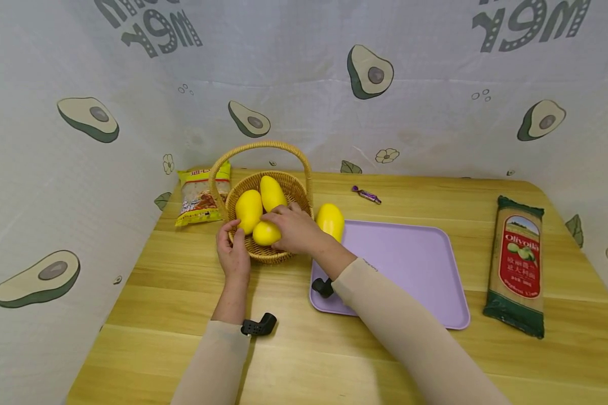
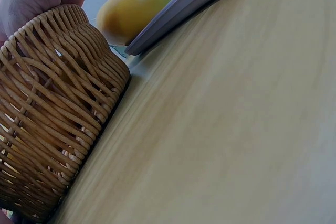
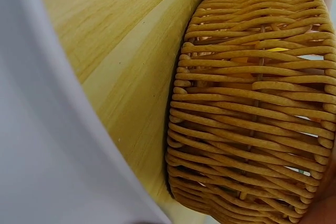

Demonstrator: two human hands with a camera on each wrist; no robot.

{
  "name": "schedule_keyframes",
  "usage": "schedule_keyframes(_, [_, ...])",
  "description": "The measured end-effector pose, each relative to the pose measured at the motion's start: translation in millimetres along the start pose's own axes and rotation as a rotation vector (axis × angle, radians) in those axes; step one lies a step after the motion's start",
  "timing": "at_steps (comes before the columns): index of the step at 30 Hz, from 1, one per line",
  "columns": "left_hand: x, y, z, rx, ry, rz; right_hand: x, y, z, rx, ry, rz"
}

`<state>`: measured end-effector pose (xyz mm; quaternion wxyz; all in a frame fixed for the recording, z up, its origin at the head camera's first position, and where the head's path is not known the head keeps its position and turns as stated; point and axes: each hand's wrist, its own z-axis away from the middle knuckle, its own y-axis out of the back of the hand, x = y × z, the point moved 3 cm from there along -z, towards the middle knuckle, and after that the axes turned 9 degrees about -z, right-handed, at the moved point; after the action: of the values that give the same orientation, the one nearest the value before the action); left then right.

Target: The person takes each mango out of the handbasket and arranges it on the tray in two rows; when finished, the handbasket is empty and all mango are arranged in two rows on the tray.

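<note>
A wicker basket with a tall arched handle holds three yellow mangoes; the far mango leans beside the left mango. My right hand reaches over the basket's right rim and grips the small-looking front mango from above, covering part of it. At the front left rim, my left hand holds the basket, thumb and fingers around its edge. Another mango lies outside, at the purple tray's left back corner; the left wrist view shows this mango with a greenish end.
A yellow snack bag lies behind the basket on the left. One purple-wrapped candy is near the table's back edge. On the far right lies a pack of spaghetti. An avocado-print curtain surrounds the wooden table.
</note>
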<state>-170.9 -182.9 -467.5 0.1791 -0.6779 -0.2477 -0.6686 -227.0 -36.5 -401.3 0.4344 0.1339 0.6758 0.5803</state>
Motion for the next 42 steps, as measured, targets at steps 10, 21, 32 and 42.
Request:
schedule_keyframes(10, [1.4,0.0,0.7,-0.001,-0.009,0.005,-3,4,3,0.012,0.042,-0.067])
schedule_keyframes(21, [1.0,0.5,0.0,-0.015,0.008,-0.011,-10,38,22,0.209,0.031,-0.275])
schedule_keyframes(32, [0.8,1.7,0.8,-0.001,0.008,-0.016,-17,59,68,0.234,-0.009,-0.312])
schedule_keyframes(42, [-1.5,0.9,0.1,-0.016,0.025,-0.001,1,51,113,0.124,-0.033,-0.322])
